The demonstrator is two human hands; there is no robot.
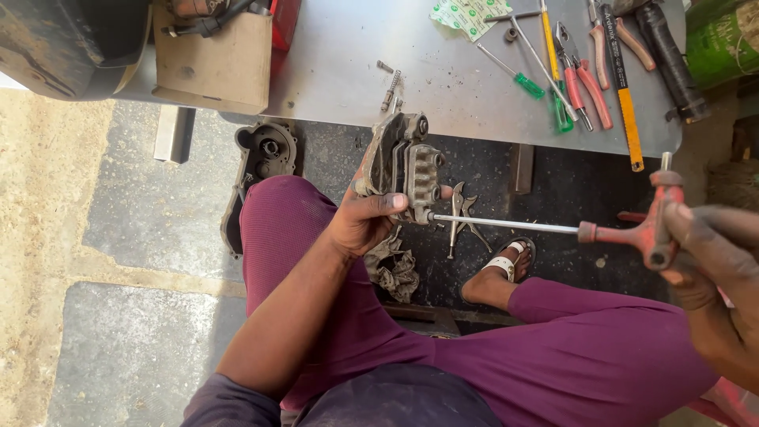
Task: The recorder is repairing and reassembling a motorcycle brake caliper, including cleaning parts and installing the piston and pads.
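Observation:
My left hand [365, 221] grips a grimy grey metal caliper-like casting [403, 162] and holds it against the edge of the metal table [332, 71]. My right hand [708, 253] is closed on the red T-shaped handle of a long wrench [652, 225]. Its bare steel shaft [506, 224] runs left into the lower end of the casting. Both hands are above my knees, which are in purple trousers.
On the table lie screwdrivers [526, 79], red-handled pliers [589, 87], a yellow tool [626, 103], loose bolts [390, 88] and a cardboard box [213, 59]. On the floor lie a dark metal cover [261, 170], a rag [394, 267] and a small tool [462, 221], near my sandalled foot [502, 269].

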